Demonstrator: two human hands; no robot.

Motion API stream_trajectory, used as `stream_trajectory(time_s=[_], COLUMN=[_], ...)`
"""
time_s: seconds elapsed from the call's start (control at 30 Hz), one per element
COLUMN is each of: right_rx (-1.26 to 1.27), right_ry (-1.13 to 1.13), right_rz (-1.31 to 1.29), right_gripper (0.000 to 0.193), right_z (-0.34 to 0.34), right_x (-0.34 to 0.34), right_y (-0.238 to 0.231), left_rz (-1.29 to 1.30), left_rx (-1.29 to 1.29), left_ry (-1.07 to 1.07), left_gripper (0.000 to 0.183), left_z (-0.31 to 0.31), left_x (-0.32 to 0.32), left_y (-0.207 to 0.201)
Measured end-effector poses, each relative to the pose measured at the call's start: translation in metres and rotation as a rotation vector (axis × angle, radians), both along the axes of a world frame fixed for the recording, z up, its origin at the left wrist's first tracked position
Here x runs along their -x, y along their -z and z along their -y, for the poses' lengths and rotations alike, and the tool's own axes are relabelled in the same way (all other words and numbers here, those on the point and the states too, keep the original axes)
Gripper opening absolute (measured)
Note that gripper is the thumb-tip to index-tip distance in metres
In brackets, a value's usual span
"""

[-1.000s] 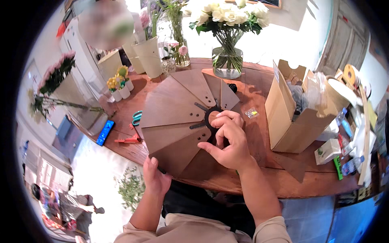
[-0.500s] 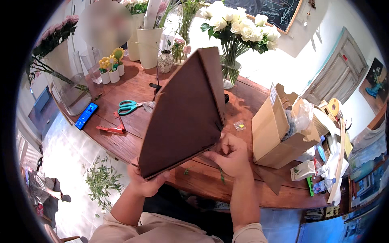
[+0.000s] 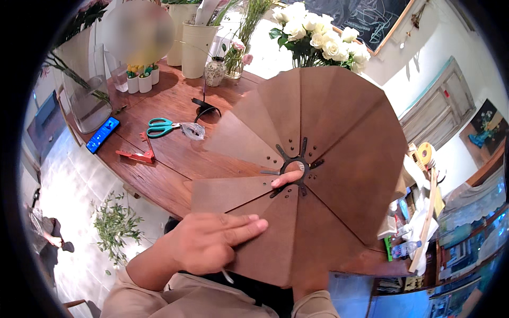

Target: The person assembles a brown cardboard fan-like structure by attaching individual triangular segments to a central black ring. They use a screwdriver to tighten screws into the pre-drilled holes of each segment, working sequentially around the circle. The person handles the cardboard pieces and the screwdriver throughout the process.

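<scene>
A large round disc of brown wedge-shaped panels (image 3: pixel 344 138) faces me, tilted above the table. At its centre is a black ring with short spokes (image 3: pixel 305 183), and small dark studs dot the panels around it. A gap splits the disc on its left side. One finger of my right hand (image 3: pixel 286 179) pokes through the ring's hole; the rest of that hand is behind the disc, supporting it. My left hand (image 3: pixel 209 241) lies against the lower-left panel, its fingers stretched out toward the centre.
The wooden table (image 3: pixel 164 100) holds teal-handled scissors (image 3: pixel 160 127), a red tool (image 3: pixel 139 155), a phone (image 3: pixel 103 135) and a black strap-like item (image 3: pixel 205 108). Vases stand at the back, near white roses (image 3: pixel 321 40). Cut greenery (image 3: pixel 116 225) lies on the floor at left.
The brown piece, seen earlier as a folded wedge, is now spread into a wide disc. My left hand has moved onto its front; my right hand has gone behind it.
</scene>
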State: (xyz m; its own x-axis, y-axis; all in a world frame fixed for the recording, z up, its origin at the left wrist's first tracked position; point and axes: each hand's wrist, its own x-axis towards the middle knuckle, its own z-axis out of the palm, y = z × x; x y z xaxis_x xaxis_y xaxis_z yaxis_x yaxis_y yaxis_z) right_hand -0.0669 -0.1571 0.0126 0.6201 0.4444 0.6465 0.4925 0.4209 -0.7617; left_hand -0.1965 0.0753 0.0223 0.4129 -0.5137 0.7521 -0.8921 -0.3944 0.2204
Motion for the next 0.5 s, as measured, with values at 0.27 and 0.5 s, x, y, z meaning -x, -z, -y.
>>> stream_trajectory(time_s=[0.27, 0.5], right_rx=[-0.089, -0.091], right_ry=[0.047, 0.075], right_rz=[-0.057, -0.076], right_gripper=[0.018, 0.02], right_z=[-0.006, -0.009], right_x=[0.0, -0.001], right_y=[0.007, 0.012], left_rz=[0.292, 0.297], left_rx=[-0.014, -0.035], left_ry=[-0.11, -0.14], left_gripper=[0.025, 0.031], left_z=[0.026, 0.041], left_x=[0.015, 0.023], left_y=[-0.008, 0.004])
